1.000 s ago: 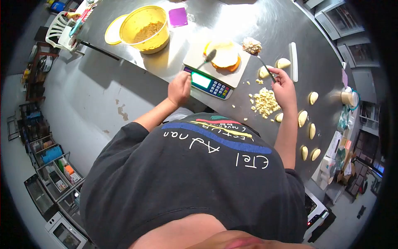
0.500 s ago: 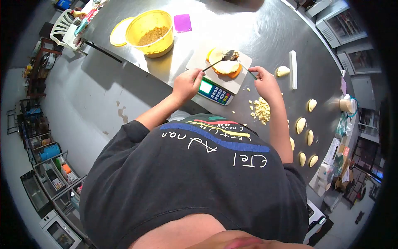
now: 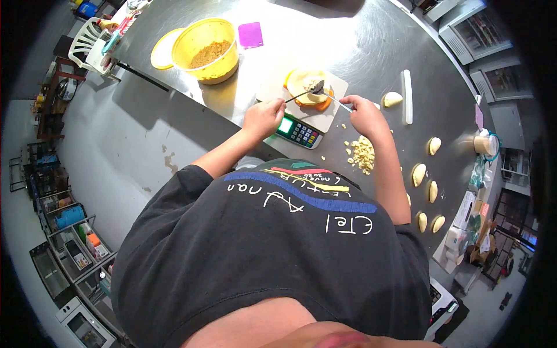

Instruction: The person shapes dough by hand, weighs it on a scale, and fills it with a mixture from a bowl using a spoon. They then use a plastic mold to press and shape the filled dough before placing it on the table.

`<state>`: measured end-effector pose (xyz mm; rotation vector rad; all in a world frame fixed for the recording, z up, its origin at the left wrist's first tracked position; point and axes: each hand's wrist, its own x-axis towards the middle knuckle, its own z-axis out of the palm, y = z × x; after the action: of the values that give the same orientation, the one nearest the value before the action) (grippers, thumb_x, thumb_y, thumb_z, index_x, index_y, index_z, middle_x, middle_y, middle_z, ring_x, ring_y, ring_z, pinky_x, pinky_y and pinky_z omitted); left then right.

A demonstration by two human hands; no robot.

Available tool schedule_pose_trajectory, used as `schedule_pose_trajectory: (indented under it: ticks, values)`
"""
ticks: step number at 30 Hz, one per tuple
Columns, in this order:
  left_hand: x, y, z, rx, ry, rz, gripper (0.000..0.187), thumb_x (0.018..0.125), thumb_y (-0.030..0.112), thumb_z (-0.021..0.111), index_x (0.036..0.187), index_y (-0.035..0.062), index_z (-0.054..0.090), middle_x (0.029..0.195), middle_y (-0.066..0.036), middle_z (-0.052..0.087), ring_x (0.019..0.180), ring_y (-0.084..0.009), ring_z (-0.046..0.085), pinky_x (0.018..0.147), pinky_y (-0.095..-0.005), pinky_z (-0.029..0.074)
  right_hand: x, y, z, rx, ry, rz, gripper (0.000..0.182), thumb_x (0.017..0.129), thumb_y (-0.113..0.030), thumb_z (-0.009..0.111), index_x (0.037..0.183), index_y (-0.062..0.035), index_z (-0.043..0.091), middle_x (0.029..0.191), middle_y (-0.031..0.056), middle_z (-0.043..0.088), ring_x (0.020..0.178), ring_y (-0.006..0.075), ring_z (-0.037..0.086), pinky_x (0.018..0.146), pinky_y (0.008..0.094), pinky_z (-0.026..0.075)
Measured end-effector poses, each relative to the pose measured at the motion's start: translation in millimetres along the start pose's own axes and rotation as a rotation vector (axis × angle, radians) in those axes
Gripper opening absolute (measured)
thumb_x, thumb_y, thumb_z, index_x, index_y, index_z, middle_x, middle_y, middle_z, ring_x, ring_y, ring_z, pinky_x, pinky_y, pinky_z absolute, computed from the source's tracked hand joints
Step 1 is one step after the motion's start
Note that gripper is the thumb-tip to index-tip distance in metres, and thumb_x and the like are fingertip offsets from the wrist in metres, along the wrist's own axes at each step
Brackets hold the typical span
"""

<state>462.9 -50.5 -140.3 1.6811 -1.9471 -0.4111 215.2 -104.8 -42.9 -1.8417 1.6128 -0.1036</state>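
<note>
My left hand (image 3: 264, 119) is closed on the handle of a black spoon (image 3: 315, 89). In my right hand (image 3: 368, 119) is a thin, light-coloured utensil (image 3: 344, 107), its tip meeting the spoon's bowl. Both tips are over a pale dough round (image 3: 297, 79) with a lump of crumbly filling (image 3: 314, 83) on it. Beneath the dough sits an orange holder (image 3: 328, 104) on the plate of a digital scale (image 3: 331, 120) with a lit display. The kind of the right utensil is hard to make out.
A yellow tub (image 3: 200, 72) of brown filling stands at left, beside its lid (image 3: 162, 51) and a purple square (image 3: 250, 35). Chopped pale pieces (image 3: 364, 155) lie near my right forearm. Several half-moon pastries (image 3: 419, 174) and a white rod (image 3: 408, 97) are farther right.
The black spoon's bowl has moved down and slightly left, and a lump of filling now shows on the dough. The right utensil's tip has lowered with it. My view has shifted slightly.
</note>
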Motion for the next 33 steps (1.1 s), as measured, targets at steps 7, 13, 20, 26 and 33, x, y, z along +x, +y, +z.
schedule_pose_trajectory:
  ticks: [7,13,20,26,33]
  values:
    - [1.5,-4.8,8.6,0.171,-0.013,-0.026,0.015,0.086,0.023,0.051,0.089,0.0113,0.06,0.075,-0.012,0.062,0.068,-0.0323,0.061,0.06,-0.0437,0.048,1.5,-2.7,-10.4,-0.088,-0.039,0.016,0.045,0.072,0.003,0.043,0.111,-0.0101,0.062,0.108,0.0188,0.061,0.102,0.03,0.058,0.088,0.0369,0.045]
    - [-3.3,-1.1,10.1,0.08,0.061,0.03,0.013,0.086,0.022,0.052,0.09,0.0111,0.06,0.074,-0.012,0.062,0.067,-0.0326,0.06,0.058,-0.0434,0.048,-5.7,-0.9,-21.8,-0.107,-0.076,0.07,0.044,0.073,0.003,0.043,0.11,-0.0103,0.063,0.109,0.0181,0.061,0.102,0.0296,0.058,0.088,0.0375,0.045]
    - [-2.9,-1.9,8.2,0.141,0.073,0.05,0.012,0.085,0.021,0.053,0.088,0.0105,0.058,0.073,-0.009,0.062,0.067,-0.0281,0.062,0.058,-0.0415,0.049,-21.5,12.7,-37.2,0.021,0.019,0.126,0.045,0.072,0.002,0.043,0.112,-0.0092,0.061,0.102,0.0184,0.063,0.095,0.0299,0.06,0.083,0.0364,0.046]
    - [-2.9,-2.3,5.4,0.026,0.072,-0.031,0.017,0.088,0.023,0.051,0.091,0.0098,0.061,0.078,-0.013,0.063,0.073,-0.031,0.062,0.063,-0.0406,0.048,-37.1,41.4,-31.0,0.286,0.242,0.101,0.045,0.074,0.005,0.041,0.114,-0.0076,0.06,0.068,-0.0005,0.047,0.063,0.0085,0.046,0.06,0.0223,0.039]
    - [8.2,5.0,-6.9,-0.274,0.055,-0.278,0.024,0.089,0.027,0.047,0.091,0.0094,0.063,0.074,-0.014,0.063,0.071,-0.0331,0.061,0.063,-0.0414,0.046,-52.0,66.9,-22.8,0.411,0.367,0.102,0.052,0.071,0.01,0.036,0.114,-0.0074,0.058,0.068,-0.0017,0.045,0.062,0.0078,0.043,0.06,0.0213,0.037]
